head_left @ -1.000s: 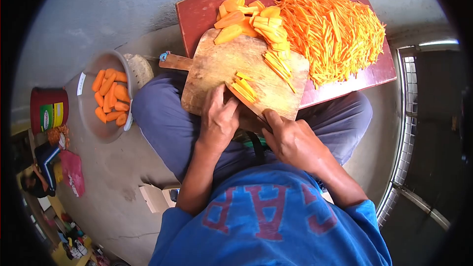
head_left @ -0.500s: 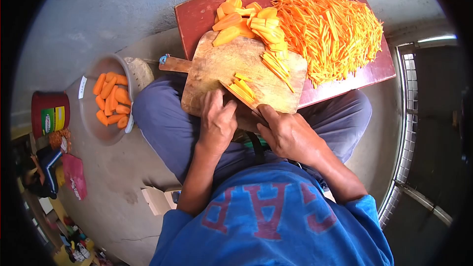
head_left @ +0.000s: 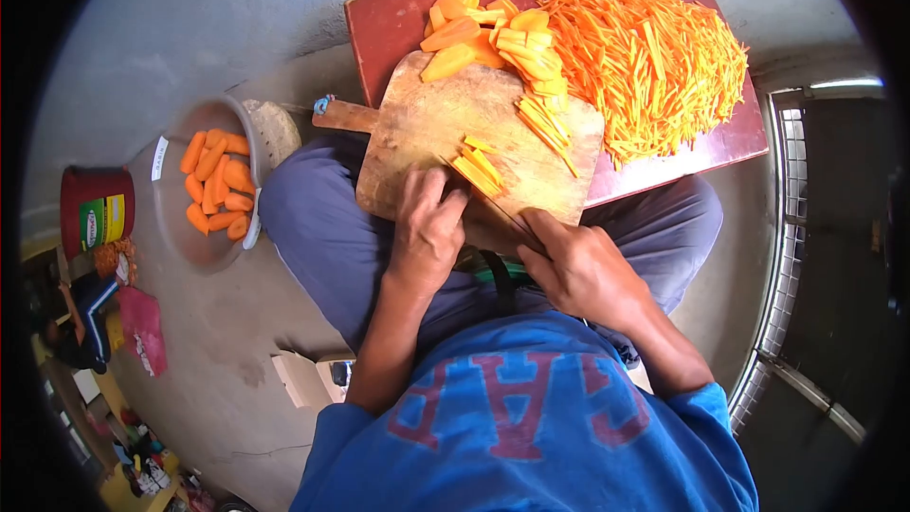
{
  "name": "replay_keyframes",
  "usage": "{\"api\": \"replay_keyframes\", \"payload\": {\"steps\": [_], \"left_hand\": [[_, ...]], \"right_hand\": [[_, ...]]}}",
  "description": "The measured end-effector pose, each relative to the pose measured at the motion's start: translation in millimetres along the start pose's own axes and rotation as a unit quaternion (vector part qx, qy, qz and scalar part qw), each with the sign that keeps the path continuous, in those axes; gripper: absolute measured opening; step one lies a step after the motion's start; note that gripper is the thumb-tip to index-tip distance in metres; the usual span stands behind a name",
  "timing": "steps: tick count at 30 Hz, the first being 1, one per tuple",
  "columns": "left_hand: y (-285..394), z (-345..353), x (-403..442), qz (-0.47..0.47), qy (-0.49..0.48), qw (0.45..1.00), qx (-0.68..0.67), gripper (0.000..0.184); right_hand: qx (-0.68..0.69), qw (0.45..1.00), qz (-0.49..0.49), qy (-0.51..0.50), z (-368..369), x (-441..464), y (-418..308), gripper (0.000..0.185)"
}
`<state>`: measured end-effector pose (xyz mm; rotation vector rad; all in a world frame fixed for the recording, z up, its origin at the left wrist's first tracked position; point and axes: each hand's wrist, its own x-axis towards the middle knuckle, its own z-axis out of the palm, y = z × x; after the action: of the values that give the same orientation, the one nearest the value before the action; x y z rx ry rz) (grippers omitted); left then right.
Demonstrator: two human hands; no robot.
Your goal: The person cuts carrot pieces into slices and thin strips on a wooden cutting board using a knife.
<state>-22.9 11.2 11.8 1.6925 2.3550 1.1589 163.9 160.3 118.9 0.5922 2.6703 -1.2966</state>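
My right hand (head_left: 583, 265) is closed around the handle of a knife (head_left: 502, 212), whose blade slants up and left over the near edge of a wooden cutting board (head_left: 408, 133). My left hand (head_left: 428, 239) sits at that edge with curled fingers close to the blade; whatever lies beneath the fingertips is hidden. Cut carrot sticks (head_left: 480, 169) rest just beyond the blade. Farther back on the board, overlapping carrot slices (head_left: 533, 62) trail down into a fan of thin strips (head_left: 547, 128).
The board rests over my crossed legs and a red tabletop (head_left: 398, 9). A large heap of shredded carrot (head_left: 654, 66) covers the tabletop's right side. To the left stand a basin (head_left: 171, 218) of peeled carrots (head_left: 223, 180) and a dark red bucket (head_left: 85, 209). A barred door (head_left: 791, 228) is at right.
My right hand and the knife handle have shifted slightly right and toward me. My left hand remains curled at the board's near edge. The board appears a little farther right in view.
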Motion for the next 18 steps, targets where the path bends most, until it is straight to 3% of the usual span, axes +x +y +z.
{"api": "replay_keyframes", "payload": {"steps": [4, 10, 14, 18], "left_hand": [[0.7, 1.2, 0.4, 0.002, 0.009, 1.0, 0.007, 0.024], [-2.9, 4.3, -0.1, 0.017, 0.024, 0.999, -0.019, 0.027], [-0.9, 4.0, -0.5, 0.013, 0.037, 0.998, -0.041, 0.026], [-1.5, 5.5, 0.3, 0.011, 0.036, 0.999, -0.021, 0.028]], "right_hand": [[0.011, 1.0, 0.012, -0.001, -3.1, -9.5, -8.6, 0.03], [0.003, 0.996, -0.072, 0.052, 13.0, 16.3, 3.5, 0.03], [0.018, 1.0, 0.015, -0.01, -4.2, -7.3, -8.8, 0.029], [-0.012, 1.0, -0.018, 0.009, 10.8, 9.4, -1.7, 0.029]]}}
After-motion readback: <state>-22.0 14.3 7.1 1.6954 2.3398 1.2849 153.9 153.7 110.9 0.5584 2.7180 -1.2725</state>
